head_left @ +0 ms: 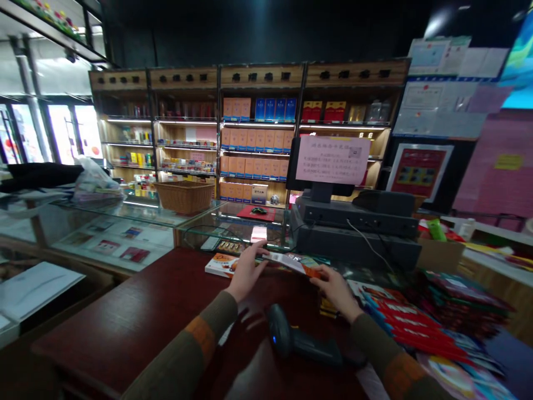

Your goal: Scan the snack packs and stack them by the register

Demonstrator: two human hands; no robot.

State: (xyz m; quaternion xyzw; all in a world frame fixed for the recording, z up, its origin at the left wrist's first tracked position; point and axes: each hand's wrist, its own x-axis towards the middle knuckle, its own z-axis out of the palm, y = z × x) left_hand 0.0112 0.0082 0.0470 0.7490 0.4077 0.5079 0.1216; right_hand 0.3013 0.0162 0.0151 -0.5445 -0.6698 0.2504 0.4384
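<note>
A flat printed box, white with orange and green print, is held at both ends above the dark red desk. My left hand grips its left end, fingers curled over the edge. At its right corner, my right hand pinches it with thumb and fingers. Below both hands a black barcode scanner with a small blue light lies on the desk. Another flat box, white and orange, rests on the desk just left of my left hand and is partly covered by it.
Red and blue snack packets lie to the right, beside a stack of dark packets. Behind the hands stands a point-of-sale monitor with a pink notice. A wicker basket sits on the glass counter. Stocked shelves line the wall.
</note>
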